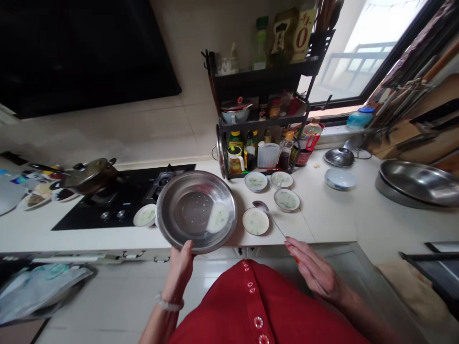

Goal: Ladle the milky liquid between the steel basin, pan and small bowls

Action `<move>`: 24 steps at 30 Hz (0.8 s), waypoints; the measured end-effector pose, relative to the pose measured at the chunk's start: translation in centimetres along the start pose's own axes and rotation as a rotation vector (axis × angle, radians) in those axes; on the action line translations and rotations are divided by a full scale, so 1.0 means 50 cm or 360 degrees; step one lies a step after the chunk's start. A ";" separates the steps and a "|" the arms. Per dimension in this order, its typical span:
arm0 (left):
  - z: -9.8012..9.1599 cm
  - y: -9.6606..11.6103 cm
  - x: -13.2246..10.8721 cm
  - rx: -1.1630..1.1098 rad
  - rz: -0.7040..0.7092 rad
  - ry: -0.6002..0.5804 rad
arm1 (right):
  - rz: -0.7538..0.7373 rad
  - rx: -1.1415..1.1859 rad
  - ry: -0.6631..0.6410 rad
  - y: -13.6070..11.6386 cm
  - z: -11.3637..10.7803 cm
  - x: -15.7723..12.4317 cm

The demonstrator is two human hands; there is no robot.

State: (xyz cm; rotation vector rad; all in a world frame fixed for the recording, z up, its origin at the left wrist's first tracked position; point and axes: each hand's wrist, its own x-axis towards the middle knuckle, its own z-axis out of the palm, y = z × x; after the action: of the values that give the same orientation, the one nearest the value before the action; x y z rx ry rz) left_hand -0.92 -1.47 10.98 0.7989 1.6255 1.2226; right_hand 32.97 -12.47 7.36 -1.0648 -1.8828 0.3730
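My left hand [183, 260] grips the near rim of a large steel basin [179, 210], thumb on top. The basin tilts over the counter's front edge, and a little milky soup [218, 218] with green bits pools at its right side. In my right hand [313, 267] is the long thin handle of a ladle [261, 206], its bowl resting or hovering just behind a filled bowl [256, 221]. More filled bowls stand behind it: one on the right [287, 199], one at the back [281, 180] and one at back left [256, 181]. Left of the basin is another filled bowl [145, 216].
A black gas cooktop [136, 210] with a lidded pot [89, 176] lies left. A black spice rack [265, 125] with bottles stands behind the bowls. To the right are a white-blue bowl [340, 179], a metal lid [339, 156] and stacked steel basins [423, 181].
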 end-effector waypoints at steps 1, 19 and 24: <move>0.000 -0.002 0.002 -0.0001 -0.0027 -0.0003 | 0.0059 0.0065 0.0045 0.002 0.006 0.000; 0.018 -0.027 0.014 -0.0081 0.0025 -0.0136 | 0.0836 0.0818 0.0465 0.005 0.141 0.171; 0.017 -0.049 0.023 -0.0100 0.0018 -0.0081 | 0.0527 0.0801 0.0247 0.025 0.174 0.193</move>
State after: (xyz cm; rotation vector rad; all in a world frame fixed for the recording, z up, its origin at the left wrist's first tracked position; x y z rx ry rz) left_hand -0.47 -0.87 8.25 0.7944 1.5360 1.2454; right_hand 24.38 -2.66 7.35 -1.0166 -1.3688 0.8770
